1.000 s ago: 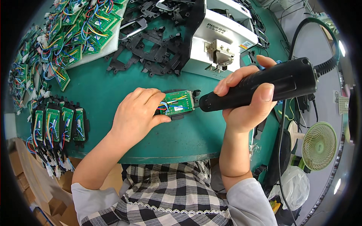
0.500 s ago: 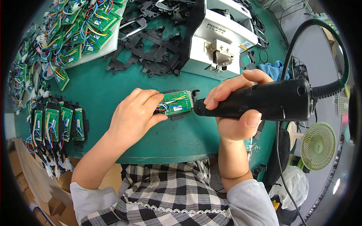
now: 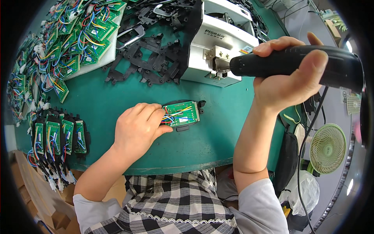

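My left hand (image 3: 137, 128) is closed on the wired end of a green circuit board (image 3: 186, 112), with its fingers over the coloured wires. The board lies in a black plastic holder (image 3: 201, 104) on the green table. A black electric screwdriver (image 3: 288, 62) is gripped in my right hand (image 3: 286, 89), roughly level and pointing left. Its front end is at the metal outlet of a white screw feeder (image 3: 196, 58). The screwdriver hides part of that outlet, and whether a screw is on the bit does not show.
Several boards in black holders (image 3: 53, 136) stand in a row at the left. Wired boards (image 3: 97, 31) are heaped on a white foam sheet at the far left. Black plastic frames (image 3: 146, 58) lie beside the feeder. A green fan (image 3: 328, 148) and a dangling cable (image 3: 300, 163) are at the right.
My right hand has carried the screwdriver from the board's right end, away and to the right, up to the screw feeder. My left hand has stayed on the board.
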